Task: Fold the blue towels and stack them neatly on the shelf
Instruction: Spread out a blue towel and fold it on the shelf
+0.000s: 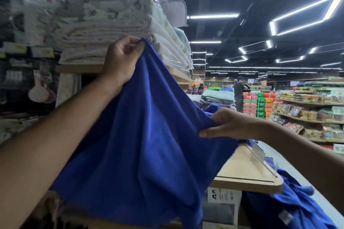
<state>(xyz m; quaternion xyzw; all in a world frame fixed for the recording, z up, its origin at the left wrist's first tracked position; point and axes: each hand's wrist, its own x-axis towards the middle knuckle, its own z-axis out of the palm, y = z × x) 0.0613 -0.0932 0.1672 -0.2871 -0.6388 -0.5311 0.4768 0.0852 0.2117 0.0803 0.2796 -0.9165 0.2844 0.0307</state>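
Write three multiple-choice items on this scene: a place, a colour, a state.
1. Where does the left hand pinch the towel?
A. a raised corner
B. its bottom hem
C. its middle

2. What colour is the towel?
A. green
B. blue
C. white

3. How is the towel?
A. folded in a stack
B. rolled up
C. hanging unfolded between both hands

Key: 1 A, fingertips pinch its top corner; 2 B, the cloth is deep blue; 3 C, the right hand grips another edge and it drapes loose.
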